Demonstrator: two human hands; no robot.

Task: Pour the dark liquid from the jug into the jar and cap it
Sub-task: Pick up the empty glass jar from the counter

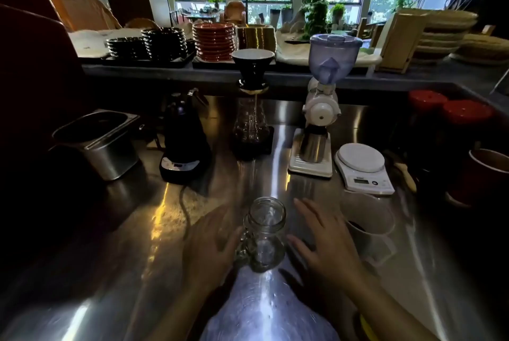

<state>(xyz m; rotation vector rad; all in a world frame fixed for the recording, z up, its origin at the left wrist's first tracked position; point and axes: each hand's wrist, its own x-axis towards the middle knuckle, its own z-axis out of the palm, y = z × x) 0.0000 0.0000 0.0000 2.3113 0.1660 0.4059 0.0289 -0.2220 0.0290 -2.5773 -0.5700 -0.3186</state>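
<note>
With both hands' fingers spread, left hand (212, 247) and right hand (327, 244) flanking the empty jar (265, 233), a careless reach toward the seemingly dark-filled jug (369, 226) could topple the jar.

You're behind a café bar: a steel table (275, 313) carrying a coffee grinder (321, 109), pour-over dripper (252, 65), kettle (183, 131) and scale (363, 167), with stacked saucers (214, 41) on the ledge.

One jar (266, 233), one jug (369, 226), two hands.
</note>
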